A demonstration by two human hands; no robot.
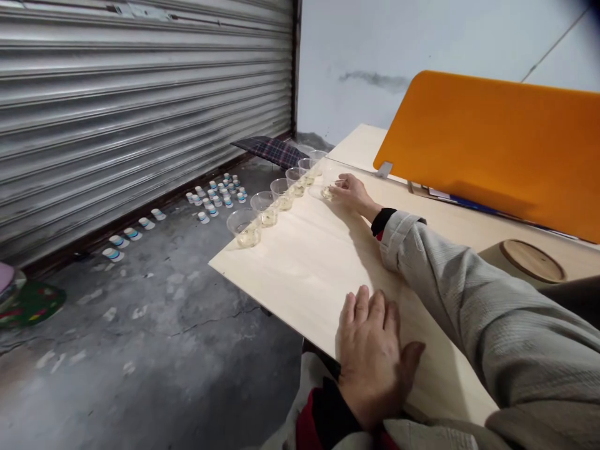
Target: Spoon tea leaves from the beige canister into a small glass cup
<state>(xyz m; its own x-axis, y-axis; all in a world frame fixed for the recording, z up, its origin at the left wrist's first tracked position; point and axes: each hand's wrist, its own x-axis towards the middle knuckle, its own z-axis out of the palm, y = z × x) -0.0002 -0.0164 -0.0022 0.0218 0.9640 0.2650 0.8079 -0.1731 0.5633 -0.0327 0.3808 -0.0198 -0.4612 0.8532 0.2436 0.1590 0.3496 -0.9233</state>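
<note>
A thin clear plastic cup (pixel 328 187), light, easily crushed and apparently holding liquid, is touched near the tabletop's far edge by the right hand (pixel 352 192), its grip unclear; the sidewall is best held gently.

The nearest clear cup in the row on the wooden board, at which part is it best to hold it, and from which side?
Probably the upper side wall of the nearest clear cup, just below the rim, with fingers and thumb around it. Come from the board side: its other side is at the wooden board edge, and another cup stands close behind. It is upright and open, with some liquid, so keep it level.
</note>
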